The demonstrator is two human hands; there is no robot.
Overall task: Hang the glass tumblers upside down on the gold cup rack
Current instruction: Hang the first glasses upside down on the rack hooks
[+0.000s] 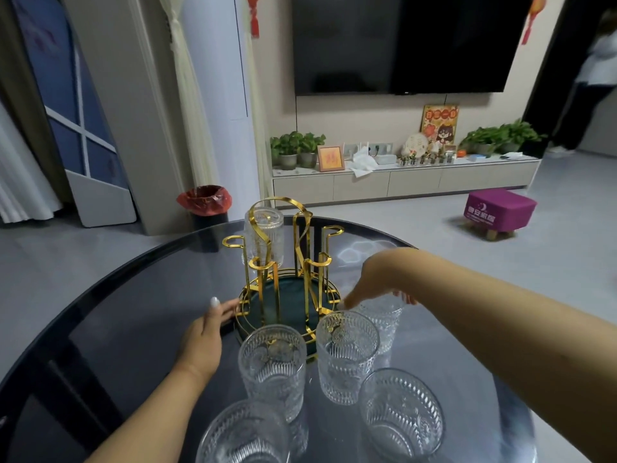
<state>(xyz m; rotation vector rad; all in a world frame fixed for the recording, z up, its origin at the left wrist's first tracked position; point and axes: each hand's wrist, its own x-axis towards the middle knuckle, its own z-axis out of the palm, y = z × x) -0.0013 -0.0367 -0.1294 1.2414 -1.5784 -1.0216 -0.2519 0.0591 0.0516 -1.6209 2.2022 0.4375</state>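
The gold cup rack [283,272] stands on a round dark glass table [117,295], its prongs rising from a green circular base with a gold wire rim. One tumbler [263,240] hangs upside down on a far-left prong.

Five more tumblers stand upright on the table, just in front and to the right of the rack: two nearest the base [272,369] [347,355], two at the near edge [245,432] [400,414], and one at the rack's right side [380,319].

The right hand [374,282] reaches down over that right-side tumbler, fingers curled on its rim, grasping it. The left hand [203,332] lies flat with fingers extended, released, fingertips touching the rack's base rim.

Beyond the table: a red-lined bin [204,199], a purple stool [499,208], a wall-mounted television [400,41].
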